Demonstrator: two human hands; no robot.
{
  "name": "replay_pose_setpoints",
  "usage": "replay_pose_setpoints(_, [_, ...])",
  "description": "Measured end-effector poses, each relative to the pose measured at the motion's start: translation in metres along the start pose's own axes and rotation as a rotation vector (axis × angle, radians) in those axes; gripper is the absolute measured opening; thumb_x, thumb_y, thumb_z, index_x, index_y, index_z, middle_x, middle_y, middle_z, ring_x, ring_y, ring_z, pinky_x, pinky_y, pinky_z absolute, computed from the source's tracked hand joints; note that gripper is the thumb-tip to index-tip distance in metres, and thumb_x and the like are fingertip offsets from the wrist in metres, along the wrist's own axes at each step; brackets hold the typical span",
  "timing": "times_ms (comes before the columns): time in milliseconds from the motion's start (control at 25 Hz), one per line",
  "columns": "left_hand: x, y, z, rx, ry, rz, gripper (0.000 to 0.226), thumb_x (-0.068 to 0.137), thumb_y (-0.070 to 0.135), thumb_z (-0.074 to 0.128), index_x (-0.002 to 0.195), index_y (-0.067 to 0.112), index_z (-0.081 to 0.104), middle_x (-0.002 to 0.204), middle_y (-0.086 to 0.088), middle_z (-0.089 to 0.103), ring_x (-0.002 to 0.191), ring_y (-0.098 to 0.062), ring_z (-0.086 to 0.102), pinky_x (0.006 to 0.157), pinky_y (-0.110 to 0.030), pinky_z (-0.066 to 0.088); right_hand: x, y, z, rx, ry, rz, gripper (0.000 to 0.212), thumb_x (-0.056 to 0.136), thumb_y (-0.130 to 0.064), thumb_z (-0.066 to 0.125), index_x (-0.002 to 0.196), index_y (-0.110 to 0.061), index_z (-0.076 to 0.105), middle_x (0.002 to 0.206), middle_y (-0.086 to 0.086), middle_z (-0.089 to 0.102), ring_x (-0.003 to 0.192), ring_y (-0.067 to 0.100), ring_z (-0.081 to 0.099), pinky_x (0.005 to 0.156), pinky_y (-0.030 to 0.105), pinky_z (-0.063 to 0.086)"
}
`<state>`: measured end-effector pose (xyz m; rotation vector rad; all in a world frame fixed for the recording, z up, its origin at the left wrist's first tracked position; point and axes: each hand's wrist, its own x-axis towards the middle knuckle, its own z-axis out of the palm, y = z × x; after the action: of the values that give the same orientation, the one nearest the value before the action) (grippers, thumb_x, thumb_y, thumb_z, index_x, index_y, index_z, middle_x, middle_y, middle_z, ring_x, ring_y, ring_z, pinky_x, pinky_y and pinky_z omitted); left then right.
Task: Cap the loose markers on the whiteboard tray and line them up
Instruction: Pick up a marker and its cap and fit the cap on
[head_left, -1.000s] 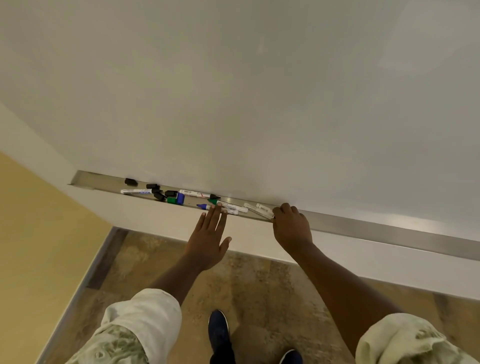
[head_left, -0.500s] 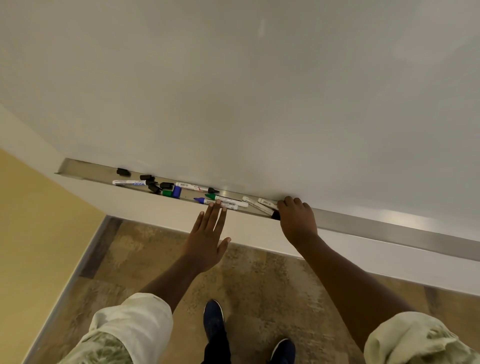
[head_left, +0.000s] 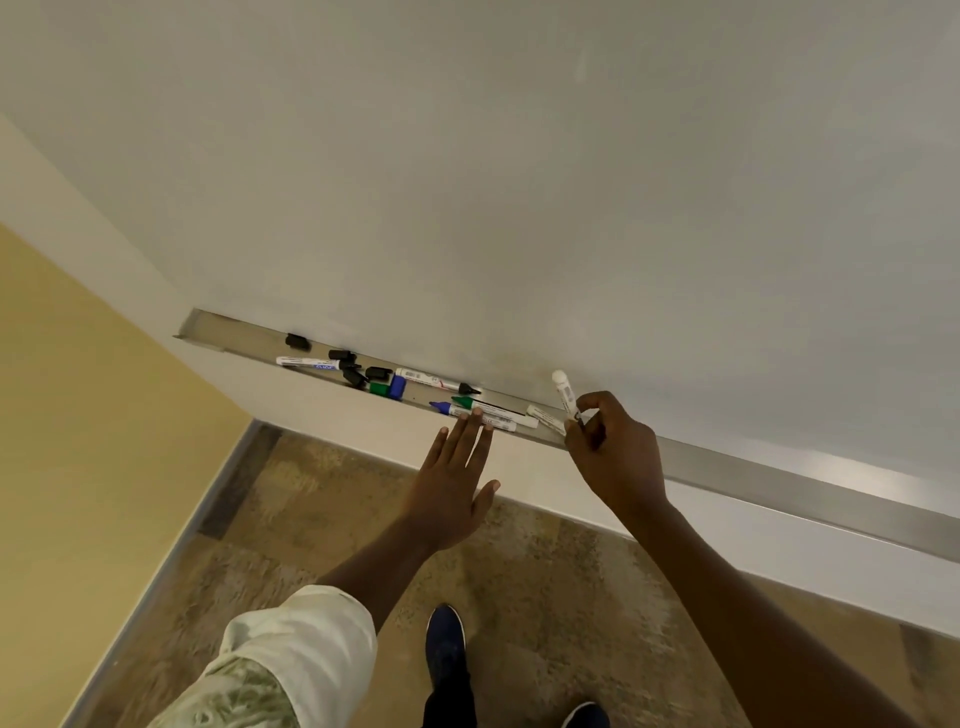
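A metal whiteboard tray (head_left: 779, 480) runs along the board's lower edge. My right hand (head_left: 613, 452) pinches a white marker (head_left: 563, 392) by its tip end, so the barrel sticks up against the board. My left hand (head_left: 452, 483) is flat and open, its fingertips touching a white marker (head_left: 498, 420) that lies at the tray's front lip. Uncapped markers with a blue tip (head_left: 441, 407), a green tip (head_left: 464, 401) and a black tip (head_left: 470, 388) lie in the tray. Further left lie loose black caps (head_left: 347, 364), a green cap (head_left: 379, 388), a blue cap (head_left: 397, 387) and another white marker (head_left: 306, 362).
The whiteboard (head_left: 519, 182) fills the upper view. A yellow wall (head_left: 78, 441) stands on the left. Below the tray is a white wall strip and brown patterned floor (head_left: 545, 597), where my dark shoes (head_left: 447, 644) stand.
My right hand has lifted a white marker off the tray's right cluster and stood it up. My left hand stays at the tray's front lip.
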<state>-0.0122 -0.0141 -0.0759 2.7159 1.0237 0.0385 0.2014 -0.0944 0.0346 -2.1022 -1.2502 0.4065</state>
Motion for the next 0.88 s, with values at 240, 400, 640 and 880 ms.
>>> replay_pose_setpoints(240, [0.005, -0.016, -0.017, -0.087, 0.154, -0.071, 0.062, 0.103, 0.045, 0.032, 0.155, 0.010, 0.025, 0.161, -0.016, 0.028, 0.150, -0.031, 0.023, 0.121, -0.044, 0.023, -0.007, -0.032, 0.001, 0.639, -0.209, 0.145, 0.015, 0.096, -0.011, 0.055, 0.107, -0.020, 0.059, 0.083, 0.008, 0.073, 0.064, 0.026, 0.066, 0.053, 0.033, 0.050])
replay_pose_setpoints(400, [0.016, -0.054, -0.038, -0.133, 0.341, -0.295, 0.045, 0.099, 0.028, 0.046, 0.140, 0.009, 0.047, 0.138, -0.016, 0.053, 0.128, -0.031, 0.048, 0.103, -0.045, 0.043, -0.008, -0.039, 0.003, 0.917, -0.392, 0.176, 0.034, 0.096, -0.033, 0.048, 0.121, -0.012, 0.060, 0.104, 0.016, 0.068, 0.072, 0.031, 0.063, 0.058, 0.035, 0.052])
replay_pose_setpoints(640, [0.039, -0.116, -0.066, -0.020, 0.373, -0.503, 0.025, 0.093, 0.013, 0.057, 0.117, 0.008, 0.061, 0.112, -0.015, 0.061, 0.104, -0.036, 0.057, 0.083, -0.047, 0.046, -0.005, -0.042, 0.020, 0.516, -0.390, 0.016, 0.019, 0.101, -0.011, 0.048, 0.115, -0.023, 0.055, 0.100, -0.002, 0.070, 0.065, 0.022, 0.066, 0.053, 0.030, 0.053])
replay_pose_setpoints(880, [0.052, -0.135, -0.068, 0.048, 0.338, -0.483, 0.015, 0.089, 0.011, 0.062, 0.101, 0.013, 0.071, 0.099, -0.012, 0.061, 0.095, -0.034, 0.056, 0.080, -0.046, 0.045, 0.001, -0.049, 0.031, 0.332, -0.382, 0.016, 0.019, 0.098, -0.018, 0.054, 0.115, -0.020, 0.046, 0.106, -0.007, 0.070, 0.071, 0.006, 0.066, 0.053, 0.015, 0.050])
